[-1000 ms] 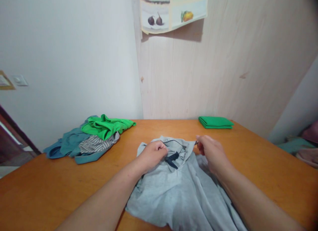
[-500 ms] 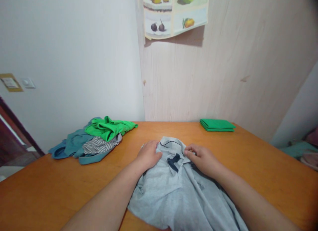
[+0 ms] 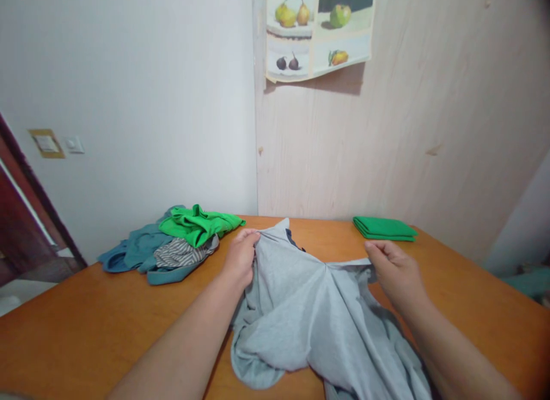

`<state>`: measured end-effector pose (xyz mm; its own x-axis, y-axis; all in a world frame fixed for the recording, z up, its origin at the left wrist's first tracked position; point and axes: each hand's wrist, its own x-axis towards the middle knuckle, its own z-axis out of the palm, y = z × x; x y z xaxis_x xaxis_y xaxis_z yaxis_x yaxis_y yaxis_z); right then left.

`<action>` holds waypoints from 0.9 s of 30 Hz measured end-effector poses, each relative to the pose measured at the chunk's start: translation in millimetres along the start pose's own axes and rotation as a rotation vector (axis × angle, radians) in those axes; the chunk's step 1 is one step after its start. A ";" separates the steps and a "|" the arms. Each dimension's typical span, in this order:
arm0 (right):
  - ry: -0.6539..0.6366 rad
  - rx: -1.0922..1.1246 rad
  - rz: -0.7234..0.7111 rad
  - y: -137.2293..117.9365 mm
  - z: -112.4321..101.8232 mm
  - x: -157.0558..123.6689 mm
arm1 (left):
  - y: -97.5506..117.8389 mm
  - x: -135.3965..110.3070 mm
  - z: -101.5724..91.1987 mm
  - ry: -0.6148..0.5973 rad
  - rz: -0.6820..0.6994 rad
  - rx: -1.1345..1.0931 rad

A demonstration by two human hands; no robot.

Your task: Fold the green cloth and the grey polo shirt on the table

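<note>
The left hand and right hand each pinch an upper edge of the grey garment, spread above the orange tabletop, which runs out on both sides; heaped clothes lie left, a folded green cloth near the far edge, pale walls beyond

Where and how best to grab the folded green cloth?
Probably by the near edge of the green cloth, from the front: thumb on top, fingers under, all layers pinched together. It lies flat in a compact stack, layers showing along that edge, with the wall behind. The right hand is nearest but holds the gray shirt.
</note>
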<state>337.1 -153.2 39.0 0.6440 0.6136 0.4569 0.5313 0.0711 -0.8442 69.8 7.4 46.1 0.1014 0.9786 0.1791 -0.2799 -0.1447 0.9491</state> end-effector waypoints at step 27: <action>-0.913 0.253 0.362 -20.8 -13.5 -20.6 | 24.0 -18.8 -18.0 -0.532 0.151 1.222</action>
<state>320.2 -177.9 50.9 0.0201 0.9903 -0.1377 0.1875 -0.1390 -0.9724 44.0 -11.8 60.8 0.5796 0.8067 0.1154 0.6770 -0.5555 0.4827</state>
